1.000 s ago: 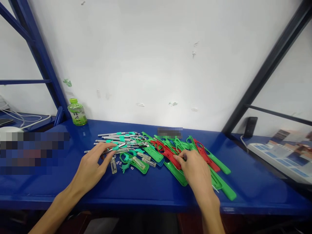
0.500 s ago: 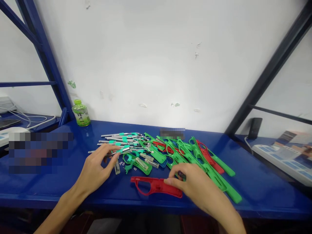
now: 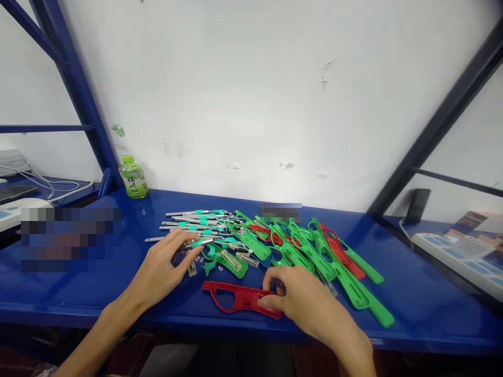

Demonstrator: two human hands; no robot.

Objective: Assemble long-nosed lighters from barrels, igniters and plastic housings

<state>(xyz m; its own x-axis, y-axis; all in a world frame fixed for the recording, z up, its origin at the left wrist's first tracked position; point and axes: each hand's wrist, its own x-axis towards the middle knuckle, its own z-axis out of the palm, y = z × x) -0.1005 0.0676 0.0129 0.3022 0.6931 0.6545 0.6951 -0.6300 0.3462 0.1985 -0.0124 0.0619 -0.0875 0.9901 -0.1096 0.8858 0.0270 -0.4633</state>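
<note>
My left hand [image 3: 167, 267] pinches a metal lighter rod [image 3: 205, 241] with a teal part on it, raised over the near side of the pile. Flat on the blue table near its front edge lies a red lighter casing half [image 3: 236, 297] with a trigger loop. The thumb and fingers of my right hand [image 3: 306, 298] close on its right end. Something dark shows inside those curled fingers, too hidden to name. Beyond the left hand lie several metal rods [image 3: 188, 228] with teal parts. Clear fuel tanks [image 3: 248, 259] rest by a green casing half [image 3: 237, 268].
Green casing halves [image 3: 349, 285] and a red one [image 3: 341, 254] are heaped to the right. A green drink bottle [image 3: 133, 178] stands at the back left by the blue frame [image 3: 88, 115]. A white power strip [image 3: 463, 262] lies at the far right.
The red casing half has shifted slightly left, and my right hand has moved left along with it. My left hand still holds the rod. The camera view has shifted a little.
</note>
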